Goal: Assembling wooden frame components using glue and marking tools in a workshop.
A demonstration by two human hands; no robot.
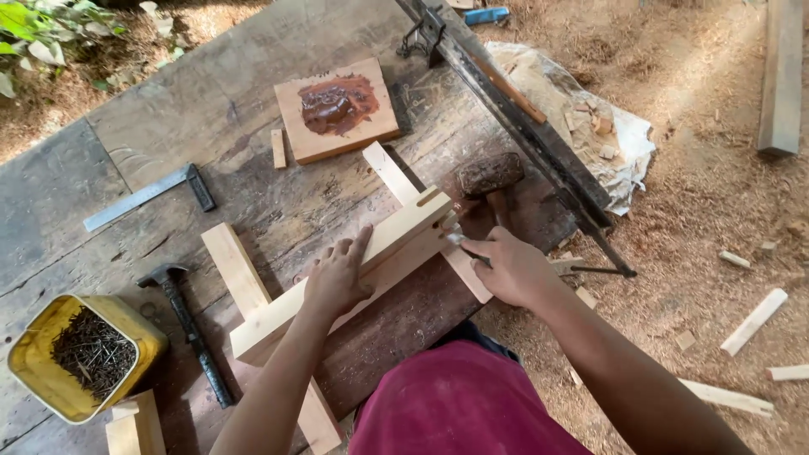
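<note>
I am pressing my left hand (339,278) flat, fingers spread, on the long wooden rail (354,274) of the joined frame. My right hand (512,268) is closed around a thin tool (462,243) at the joint beside it. A wooden mallet (490,173) is lying just beyond my right hand.

Pale yellow-tan wooden frame rails (337,286) under the hands. Workbench (211,93) weathered grey-brown with dark streaks, reddish-brown near its near edge. Small tan board (308,143), far, smeared with glossy red-brown paste (337,103). Yellow tin (152,333), near left, full of dark brown nails (91,350). Try square (152,195): grey steel blade, dark stock. Black claw hammer (190,329). Dark brown mallet head (490,173). Magenta shirt (459,404). Orange-tan sawdust ground (708,211); green leaves (42,38) far left.
</note>
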